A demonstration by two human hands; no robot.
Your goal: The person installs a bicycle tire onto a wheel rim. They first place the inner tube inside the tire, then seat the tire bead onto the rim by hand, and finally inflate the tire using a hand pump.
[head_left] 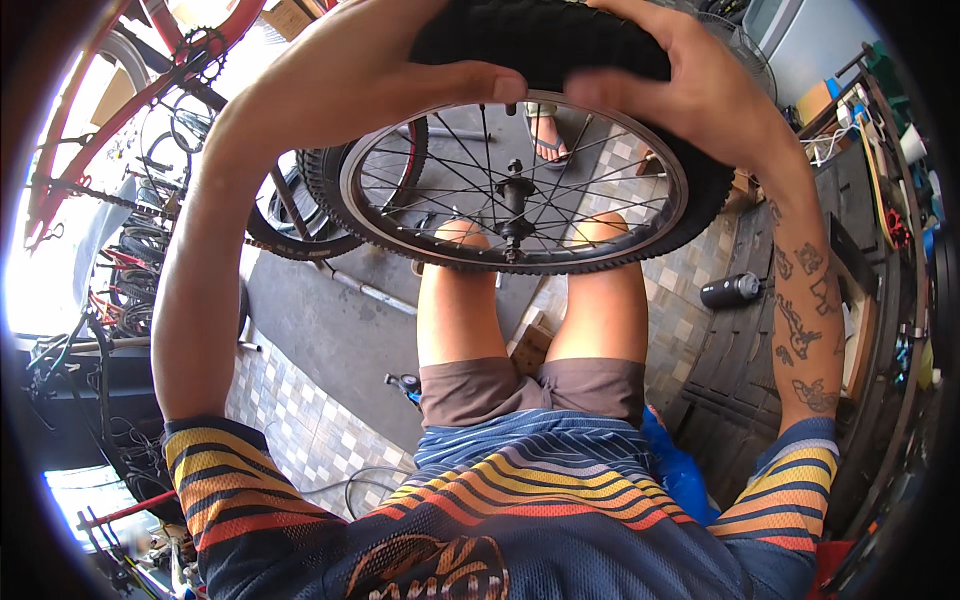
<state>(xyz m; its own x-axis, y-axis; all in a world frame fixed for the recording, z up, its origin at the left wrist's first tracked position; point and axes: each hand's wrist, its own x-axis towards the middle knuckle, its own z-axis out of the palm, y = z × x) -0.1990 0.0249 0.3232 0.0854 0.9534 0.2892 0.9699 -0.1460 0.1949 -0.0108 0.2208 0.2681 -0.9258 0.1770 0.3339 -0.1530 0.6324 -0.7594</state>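
Observation:
A spoked bicycle wheel (684,200) with a silver rim and black hub is raised in front of me, tilted above my knees. Its knobby black tyre (545,45) is gripped from both sides at the far edge. My left hand (395,75) wraps over the tyre, thumb lying along the sidewall close to the valve stem (510,108). On the other side, my right hand (680,85) curls around the tyre, its thumb pressed near the rim and slightly blurred. Most fingertips are hidden behind the tyre. Whether the tyre is fully seated there, I cannot tell.
A red bicycle frame (75,150) and another wheel (300,245) stand at the left. Dark drawers (715,365) with a black bottle (730,291) are to the right. A foot in a flip-flop (547,138) shows through the spokes. A blue bag (675,460) lies beside me.

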